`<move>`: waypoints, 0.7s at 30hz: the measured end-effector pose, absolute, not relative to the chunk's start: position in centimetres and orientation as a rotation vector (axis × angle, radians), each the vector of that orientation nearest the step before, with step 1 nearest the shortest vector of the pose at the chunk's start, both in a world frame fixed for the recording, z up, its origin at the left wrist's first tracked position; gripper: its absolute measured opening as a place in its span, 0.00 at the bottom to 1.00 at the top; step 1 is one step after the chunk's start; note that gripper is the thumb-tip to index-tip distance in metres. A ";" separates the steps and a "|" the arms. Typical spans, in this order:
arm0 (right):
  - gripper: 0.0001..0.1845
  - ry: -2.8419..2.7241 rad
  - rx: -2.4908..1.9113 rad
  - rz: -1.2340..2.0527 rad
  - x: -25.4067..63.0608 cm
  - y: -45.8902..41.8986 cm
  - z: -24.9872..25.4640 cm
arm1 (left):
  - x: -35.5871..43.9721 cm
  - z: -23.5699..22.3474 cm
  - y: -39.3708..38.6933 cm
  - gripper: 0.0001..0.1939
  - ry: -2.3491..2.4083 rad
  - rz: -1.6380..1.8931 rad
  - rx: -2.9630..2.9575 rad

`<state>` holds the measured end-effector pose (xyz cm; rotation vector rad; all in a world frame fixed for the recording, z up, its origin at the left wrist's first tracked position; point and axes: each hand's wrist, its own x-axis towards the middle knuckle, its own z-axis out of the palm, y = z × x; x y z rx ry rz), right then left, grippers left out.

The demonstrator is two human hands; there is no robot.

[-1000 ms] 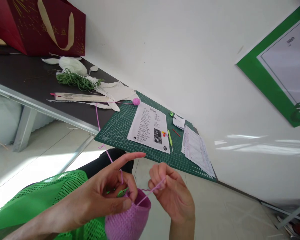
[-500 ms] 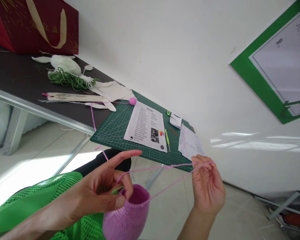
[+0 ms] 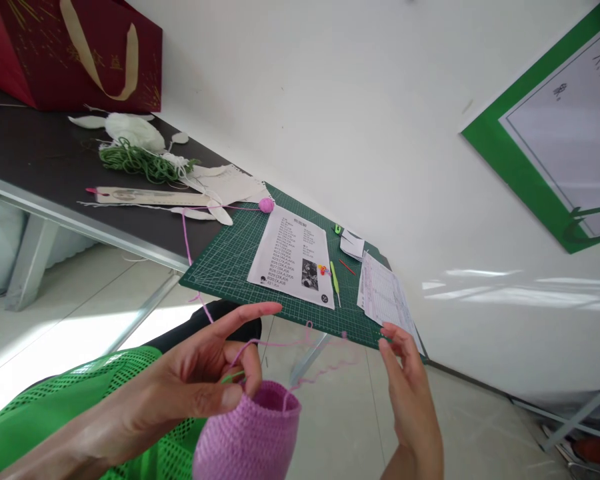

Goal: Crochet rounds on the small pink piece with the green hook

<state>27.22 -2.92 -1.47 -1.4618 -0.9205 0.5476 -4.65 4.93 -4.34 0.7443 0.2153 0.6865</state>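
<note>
One pink crocheted pouch (image 3: 247, 440) above the tiled floor (image 3: 337, 433), rim pinched by the left hand (image 3: 213, 380), index finger outstretched, right hand (image 3: 407, 387) well apart, thumb and fingertips parted, green mat (image 3: 225, 263) on dark table (image 3: 40, 147) beyond, white wall (image 3: 330, 113) behind.

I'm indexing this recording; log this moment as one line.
left hand: gripping pouch at rim | right hand: open, apart from yarn | yarn: slack between hands | printed sheet: on mat

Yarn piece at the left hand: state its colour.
The yarn piece is pinkish-purple, best seen in the head view.
</note>
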 end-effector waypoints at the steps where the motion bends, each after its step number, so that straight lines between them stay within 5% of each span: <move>1: 0.15 -0.952 -1.513 0.545 26.4 -3.5 -1.4 | -4.6 -4.3 4.9 0.36 0.217 0.682 0.740; 10: 0.20 -1.622 -1.216 1.207 17.7 -3.4 0.9 | -4.0 -4.5 4.8 0.35 0.234 0.647 0.829; 21: 0.15 -1.407 -1.168 1.157 17.8 -3.0 -1.5 | -6.9 -2.6 7.2 0.28 0.652 0.820 1.070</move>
